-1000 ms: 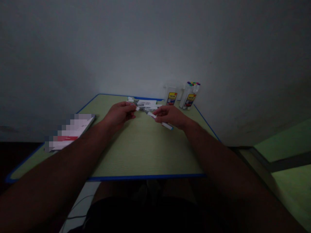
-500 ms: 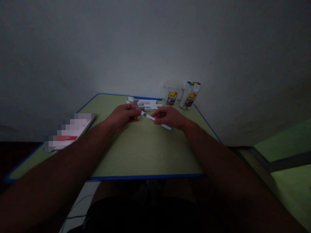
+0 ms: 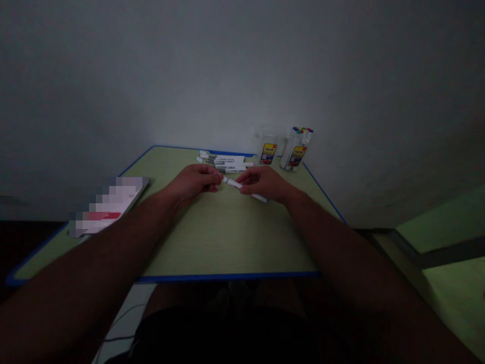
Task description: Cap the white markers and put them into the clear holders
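Observation:
Over the middle of the table, a white marker point(image 3: 234, 183) slants between my two hands. My right hand point(image 3: 265, 182) is closed around its barrel, and the lower end sticks out below the fingers. The thumb and fingers of my left hand point(image 3: 197, 179) pinch its other end, where the cap point(image 3: 225, 179) shows partly. A thin dark line crosses the marker beside the cap. Behind the hands, several white markers point(image 3: 233, 164) lie side by side, partly hidden by my left hand.
A clear plastic container point(image 3: 268, 151) with a yellow label stands at the back of the table point(image 3: 227, 242). Right of it is a similar container point(image 3: 293, 154) holding markers with coloured ends. A white, partly pixelated flat object point(image 3: 109, 205) lies on the left side. The wall rises behind.
My left hand has moved slightly right, toward my right hand. The grey section of the marker that showed beside the left fingers is now covered, leaving a thin dark line.

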A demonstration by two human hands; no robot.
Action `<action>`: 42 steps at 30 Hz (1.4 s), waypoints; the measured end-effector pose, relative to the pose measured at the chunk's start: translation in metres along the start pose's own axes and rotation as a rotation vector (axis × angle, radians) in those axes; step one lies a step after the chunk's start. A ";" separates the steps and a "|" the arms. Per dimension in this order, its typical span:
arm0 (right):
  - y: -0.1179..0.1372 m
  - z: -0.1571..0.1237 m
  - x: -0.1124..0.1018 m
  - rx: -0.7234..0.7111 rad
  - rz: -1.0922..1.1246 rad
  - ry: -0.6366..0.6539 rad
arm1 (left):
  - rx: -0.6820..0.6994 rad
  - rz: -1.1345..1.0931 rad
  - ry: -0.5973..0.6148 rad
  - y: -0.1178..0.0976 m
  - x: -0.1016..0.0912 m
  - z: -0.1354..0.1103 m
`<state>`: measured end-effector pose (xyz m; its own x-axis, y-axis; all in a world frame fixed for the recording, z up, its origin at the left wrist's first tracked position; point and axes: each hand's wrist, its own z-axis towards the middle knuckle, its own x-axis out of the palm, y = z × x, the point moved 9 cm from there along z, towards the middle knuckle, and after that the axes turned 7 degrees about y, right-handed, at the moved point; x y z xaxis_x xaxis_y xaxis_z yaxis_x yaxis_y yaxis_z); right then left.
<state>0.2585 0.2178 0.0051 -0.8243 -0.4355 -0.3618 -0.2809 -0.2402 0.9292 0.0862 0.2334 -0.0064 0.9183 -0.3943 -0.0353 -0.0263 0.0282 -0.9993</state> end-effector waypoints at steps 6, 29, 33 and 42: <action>-0.001 0.001 0.000 -0.013 -0.027 0.001 | 0.026 -0.038 -0.017 -0.003 0.001 -0.002; 0.002 0.002 -0.007 -0.105 -0.102 -0.083 | 0.254 0.184 -0.078 -0.025 0.003 -0.009; -0.001 0.002 -0.005 -0.060 -0.086 -0.064 | 0.212 0.223 -0.085 -0.021 0.000 -0.006; 0.007 -0.002 0.010 0.002 0.049 0.030 | 0.008 0.237 -0.023 0.003 0.002 -0.002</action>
<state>0.2493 0.2104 0.0076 -0.8218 -0.4726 -0.3182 -0.2417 -0.2166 0.9459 0.0872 0.2310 -0.0099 0.8956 -0.3547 -0.2686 -0.2392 0.1251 -0.9629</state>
